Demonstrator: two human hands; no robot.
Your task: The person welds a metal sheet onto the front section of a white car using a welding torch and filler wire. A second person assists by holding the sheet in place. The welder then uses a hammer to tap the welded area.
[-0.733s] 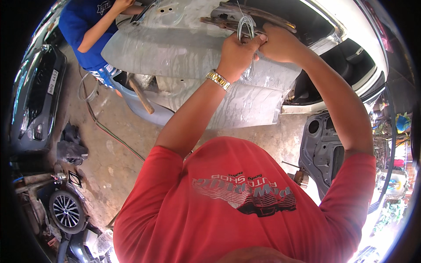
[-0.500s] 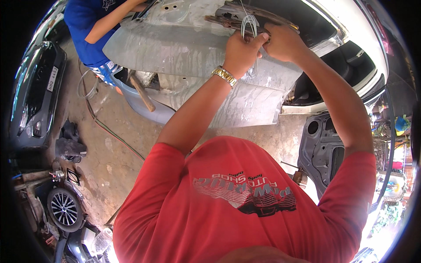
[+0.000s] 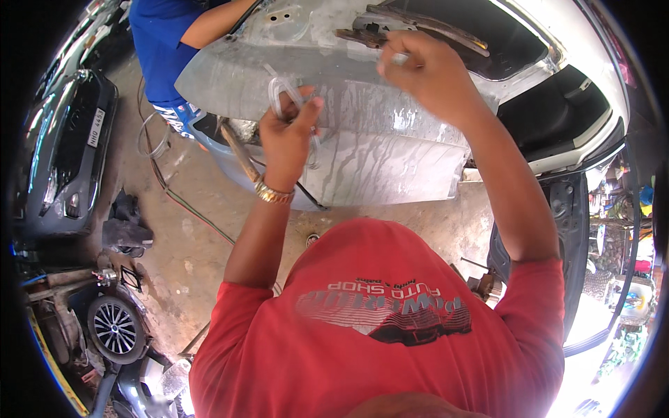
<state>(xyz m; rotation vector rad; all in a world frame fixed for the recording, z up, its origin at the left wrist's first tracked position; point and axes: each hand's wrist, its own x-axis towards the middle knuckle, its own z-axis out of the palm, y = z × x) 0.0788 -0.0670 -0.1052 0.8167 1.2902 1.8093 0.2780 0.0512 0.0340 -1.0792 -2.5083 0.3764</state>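
My left hand (image 3: 287, 143) is closed round a small looped bundle of thin silvery wire (image 3: 277, 94), held over the grey, streaked car panel (image 3: 390, 132). A gold-coloured watch sits on that wrist. Farther right, my right hand (image 3: 432, 73) is raised over the panel, its fingers pinched and slightly blurred. Something small and pale shows at its fingertips, too smeared to name. Just beyond it lie dark, rough strips (image 3: 362, 36) by an opening in the car body.
At the far left a person in a blue shirt (image 3: 164, 42) leans over the panel. A wooden handle (image 3: 240, 150) rests by its left end. A hose (image 3: 181, 202) crosses the floor. A dark car front (image 3: 70, 153) and a wheel (image 3: 116, 329) stand left; a dark door panel (image 3: 543, 230) stands right.
My hands were together at the wire by the dark strips. The left has moved left and nearer with the wire bundle, while the right stays near the strips, now apart from it.
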